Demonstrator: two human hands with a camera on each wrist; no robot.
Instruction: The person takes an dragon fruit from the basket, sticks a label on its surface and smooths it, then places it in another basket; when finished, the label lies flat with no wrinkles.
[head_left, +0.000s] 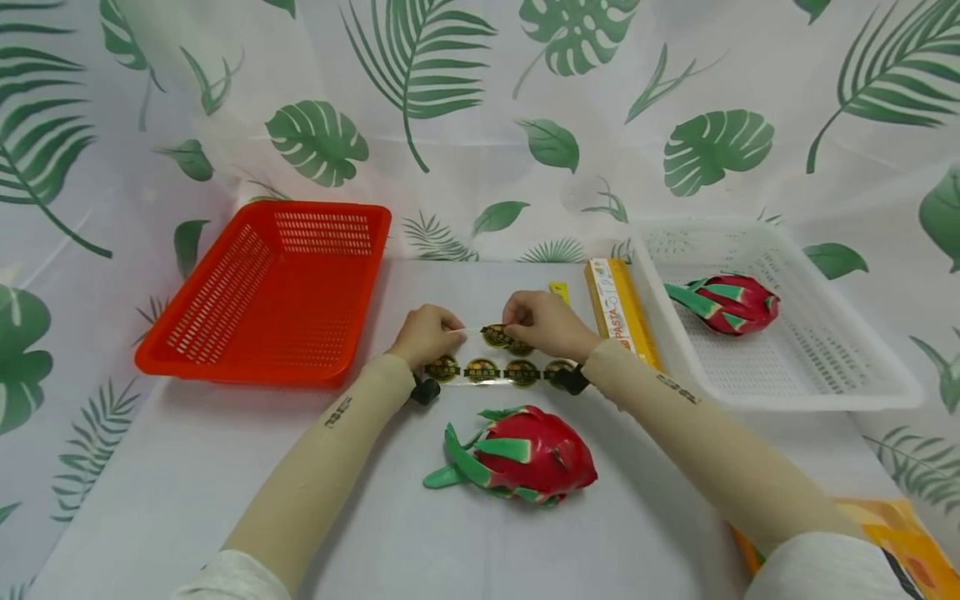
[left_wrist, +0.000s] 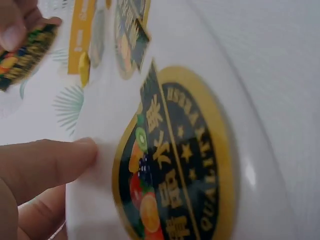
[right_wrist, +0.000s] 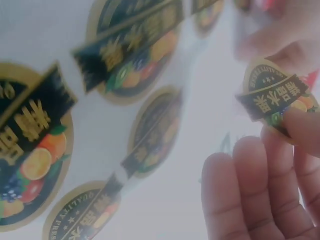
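"While both hands are busy with stickers, where does the near dragon fruit [head_left: 536,457] lie?"

"On the table [head_left: 375,533], roughly at six o'clock from the right hand [head_left: 551,323] and five o'clock from the left hand [head_left: 423,335], touching neither. Its long axis runs nine to three, green leaf tips toward nine, red end toward three."

"Which hand is closer?"

"Slightly the right, I'd judge, going by the red body."

"What does that hand have?"

"One loose sticker [right_wrist: 267,100], clear of the sheet, pinched between thumb and finger, so there's no gap left at the grip."

"And the left?"

"Also closed in a pinch, thumb and fingers on the edge of the sticker sheet [head_left: 483,354], which stretches away toward three and four o'clock."
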